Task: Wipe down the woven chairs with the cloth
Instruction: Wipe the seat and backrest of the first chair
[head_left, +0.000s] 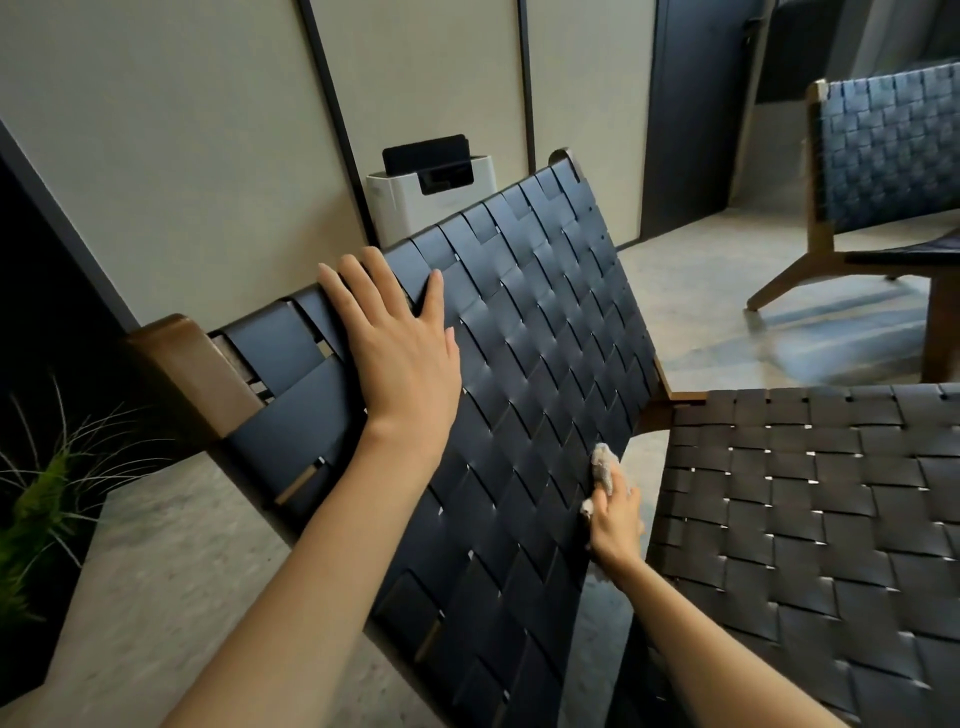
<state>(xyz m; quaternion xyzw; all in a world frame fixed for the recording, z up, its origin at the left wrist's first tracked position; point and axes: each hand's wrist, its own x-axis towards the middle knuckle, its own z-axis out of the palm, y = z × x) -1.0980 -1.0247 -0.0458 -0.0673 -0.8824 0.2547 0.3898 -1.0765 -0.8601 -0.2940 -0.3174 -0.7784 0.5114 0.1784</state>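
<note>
A chair with a dark woven-strap backrest (545, 322) in a brown wooden frame fills the middle, and its woven seat (810, 514) spreads out at the lower right. My left hand (395, 332) lies flat with straight fingers on the upper part of the backrest. My right hand (615, 519) grips a small grey cloth (603, 462) and presses it against the lower right edge of the backrest, near the gap to the seat. Most of the cloth is hidden in the hand.
A second woven chair (883, 156) stands at the back right on the pale floor. A white bin-like unit with a black top (431, 197) stands against the panelled wall behind the backrest. A green grassy plant (36, 499) is at the left edge.
</note>
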